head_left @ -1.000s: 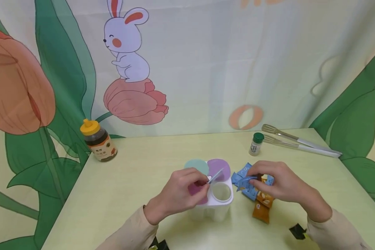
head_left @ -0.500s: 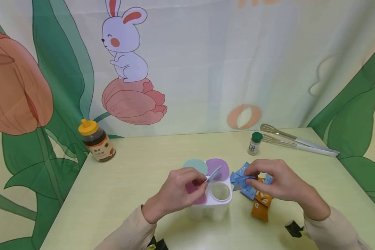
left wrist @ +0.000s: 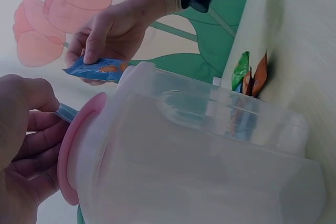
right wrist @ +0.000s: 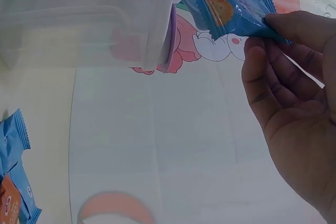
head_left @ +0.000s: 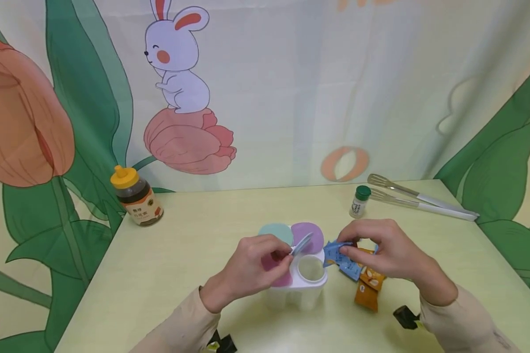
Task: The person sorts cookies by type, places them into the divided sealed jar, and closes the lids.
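Observation:
A translucent container (head_left: 306, 298) with a white top stands on the table. Teal, purple and pink round lids cover parts of it, while one round opening (head_left: 311, 268) at its front right is uncovered. Between thumb and finger, my left hand (head_left: 249, 267) pinches a light blue lid (head_left: 302, 243), raised on edge beside that opening. My right hand (head_left: 380, 247) pinches one end of a blue snack packet (right wrist: 231, 11) with a biscuit picture. This packet is just right of the opening, at the height of the container's top.
Blue packets (head_left: 351, 270) and orange packets (head_left: 367, 295) lie piled under my right hand. Behind them stand a green-capped shaker (head_left: 359, 202) and metal tongs (head_left: 424, 198). A yellow-capped honey bottle (head_left: 138, 197) is at the far left, near the printed backdrop.
My right hand has lifted the blue packet off the pile and moved it left toward the container. My left hand stays in place, holding the light blue lid.

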Demonstrator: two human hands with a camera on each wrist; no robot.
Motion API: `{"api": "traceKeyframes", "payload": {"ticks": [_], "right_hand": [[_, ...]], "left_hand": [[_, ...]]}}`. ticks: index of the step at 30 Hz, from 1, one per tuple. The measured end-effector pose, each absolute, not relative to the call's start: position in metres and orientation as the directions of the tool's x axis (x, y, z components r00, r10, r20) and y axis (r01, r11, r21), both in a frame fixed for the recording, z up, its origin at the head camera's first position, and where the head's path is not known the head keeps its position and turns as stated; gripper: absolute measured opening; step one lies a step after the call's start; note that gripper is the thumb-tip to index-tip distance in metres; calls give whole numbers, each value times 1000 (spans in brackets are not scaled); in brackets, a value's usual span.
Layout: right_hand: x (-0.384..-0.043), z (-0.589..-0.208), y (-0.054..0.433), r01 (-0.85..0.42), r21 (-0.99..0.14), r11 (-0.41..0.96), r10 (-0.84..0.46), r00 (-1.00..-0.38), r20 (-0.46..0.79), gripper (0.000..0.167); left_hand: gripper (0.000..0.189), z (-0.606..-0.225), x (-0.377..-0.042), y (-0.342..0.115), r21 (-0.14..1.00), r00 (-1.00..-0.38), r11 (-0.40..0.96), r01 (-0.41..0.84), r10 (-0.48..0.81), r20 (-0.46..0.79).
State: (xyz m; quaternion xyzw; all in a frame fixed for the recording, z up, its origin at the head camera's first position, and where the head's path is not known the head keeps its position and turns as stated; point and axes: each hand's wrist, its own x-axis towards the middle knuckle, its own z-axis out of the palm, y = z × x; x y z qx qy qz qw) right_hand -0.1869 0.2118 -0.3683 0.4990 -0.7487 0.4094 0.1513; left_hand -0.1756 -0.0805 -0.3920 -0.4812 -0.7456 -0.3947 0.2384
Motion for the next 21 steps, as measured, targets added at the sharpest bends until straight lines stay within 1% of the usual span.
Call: {"api": "traceKeyframes", "payload": {"ticks": [1,3,4,8,10,21], "right_hand": [[-187,-369,211,-872,-462,162,-621,-454,639,26],[-188,-369,209,-873,-463,151,-616,-450,646,24],[-188,-369,208,-874,-463,147,-616,-447,648,24],[-189,-369,203,-874,-467,134,-624,-441,645,35],[-189,-370,201,-876,-463,137,-626,-438,645,37],[-191,-374,191,-893,-436,111,-632,-402,662,37]], "left_hand": [[9,-392,-176,-81,358,-422,224,906,530,735],[9,-392,-176,-81,355,-420,225,907,533,735],[9,-392,-176,-81,354,-419,226,908,533,735],[8,-392,-176,-81,353,-420,228,907,534,734],[8,-392,-176,-81,353,-420,229,907,534,734],[9,-391,-176,-81,353,-426,238,905,539,727]]}}
